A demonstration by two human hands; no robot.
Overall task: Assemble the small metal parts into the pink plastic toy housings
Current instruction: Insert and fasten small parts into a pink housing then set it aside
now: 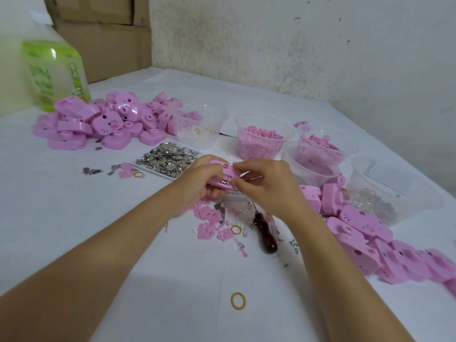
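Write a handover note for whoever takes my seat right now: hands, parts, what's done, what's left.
Left hand: grips the pink housing.
Right hand: pinches the housing's right end; any part between its fingers is hidden.
Metal parts: heaped in the white tray behind the hands.
Other housings: far-left pile and right-side row.
Done: some metal already shows inside the held housing.
Left: finish this one. I cannot tell which of the other housings are fitted.

Small assembly workshop — heaps of pink housings (98, 122), tubs of parts (261, 141), stacked cardboard boxes (106, 33), stained wall (296, 40)
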